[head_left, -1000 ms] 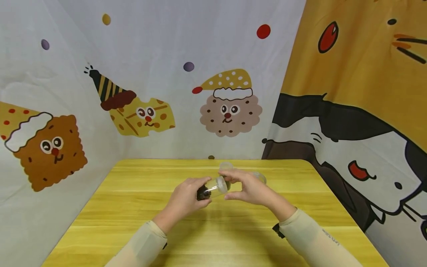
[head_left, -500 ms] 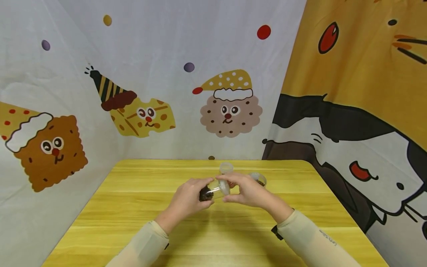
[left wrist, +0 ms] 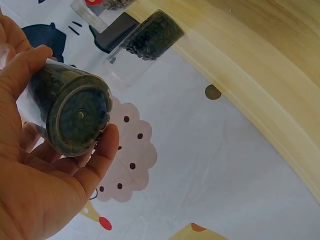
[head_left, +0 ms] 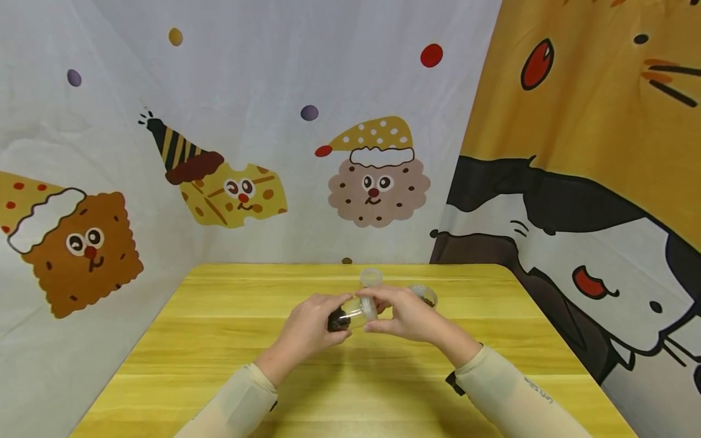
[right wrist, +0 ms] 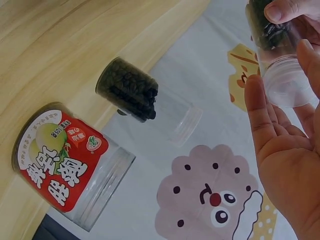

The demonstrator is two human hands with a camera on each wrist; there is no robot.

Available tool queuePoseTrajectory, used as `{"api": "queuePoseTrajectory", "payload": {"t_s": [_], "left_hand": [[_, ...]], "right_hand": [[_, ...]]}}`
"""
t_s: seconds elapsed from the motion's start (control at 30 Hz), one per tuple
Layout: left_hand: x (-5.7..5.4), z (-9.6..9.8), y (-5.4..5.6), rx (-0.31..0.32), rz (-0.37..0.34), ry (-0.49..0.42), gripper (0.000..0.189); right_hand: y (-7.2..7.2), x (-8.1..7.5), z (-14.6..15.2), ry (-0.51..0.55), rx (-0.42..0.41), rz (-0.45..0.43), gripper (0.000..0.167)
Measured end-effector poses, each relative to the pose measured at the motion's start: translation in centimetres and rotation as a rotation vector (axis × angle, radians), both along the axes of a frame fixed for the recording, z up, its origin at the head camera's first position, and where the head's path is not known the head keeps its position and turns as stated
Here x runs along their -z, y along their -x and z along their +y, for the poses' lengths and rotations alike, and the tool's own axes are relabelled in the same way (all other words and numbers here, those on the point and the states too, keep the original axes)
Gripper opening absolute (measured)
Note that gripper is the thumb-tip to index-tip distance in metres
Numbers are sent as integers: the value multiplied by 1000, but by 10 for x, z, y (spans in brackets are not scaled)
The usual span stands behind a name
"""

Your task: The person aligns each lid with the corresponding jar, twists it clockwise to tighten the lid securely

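My left hand grips a small clear jar round its lower part, where dark seed-like pieces have settled. The jar is tilted above the table, its base toward the left hand and its clear lid toward the right. My right hand holds the lid end, thumb on one side and fingers on the other. Behind the hands a similar jar, partly filled with dark pieces, stands upright on the table. To its right is a wider clear jar with a red label picturing green fruit.
The wood-grain table reaches back to a white cloth printed with cartoon snacks. A second cartoon cloth hangs along the right side. Both standing jars are just beyond the right hand.
My right hand has come down and closed its fingers round the lid end. The held jar has shifted slightly right and down. In the last half second the hands look nearly still.
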State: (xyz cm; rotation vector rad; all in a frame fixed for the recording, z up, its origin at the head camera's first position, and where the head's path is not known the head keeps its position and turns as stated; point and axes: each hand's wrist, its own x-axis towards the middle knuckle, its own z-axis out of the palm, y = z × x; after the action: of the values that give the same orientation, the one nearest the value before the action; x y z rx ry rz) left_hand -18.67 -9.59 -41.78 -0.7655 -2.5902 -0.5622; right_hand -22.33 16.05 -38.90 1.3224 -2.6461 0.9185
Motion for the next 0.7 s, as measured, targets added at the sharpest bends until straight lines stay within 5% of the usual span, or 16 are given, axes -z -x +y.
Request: {"api": "queuePoseTrajectory", "payload": {"t_s": [0.37, 0.53, 0.7], "left_hand": [[0, 2, 2, 7, 35, 11, 69], [1, 1, 2, 10, 47, 25, 70], [0, 0, 1, -8, 12, 6, 71]], "right_hand": [[1, 1, 2, -19, 16, -40, 72], [0, 2, 6, -10, 0, 38, 92], [-2, 3, 8, 8, -16, 136, 81]]}}
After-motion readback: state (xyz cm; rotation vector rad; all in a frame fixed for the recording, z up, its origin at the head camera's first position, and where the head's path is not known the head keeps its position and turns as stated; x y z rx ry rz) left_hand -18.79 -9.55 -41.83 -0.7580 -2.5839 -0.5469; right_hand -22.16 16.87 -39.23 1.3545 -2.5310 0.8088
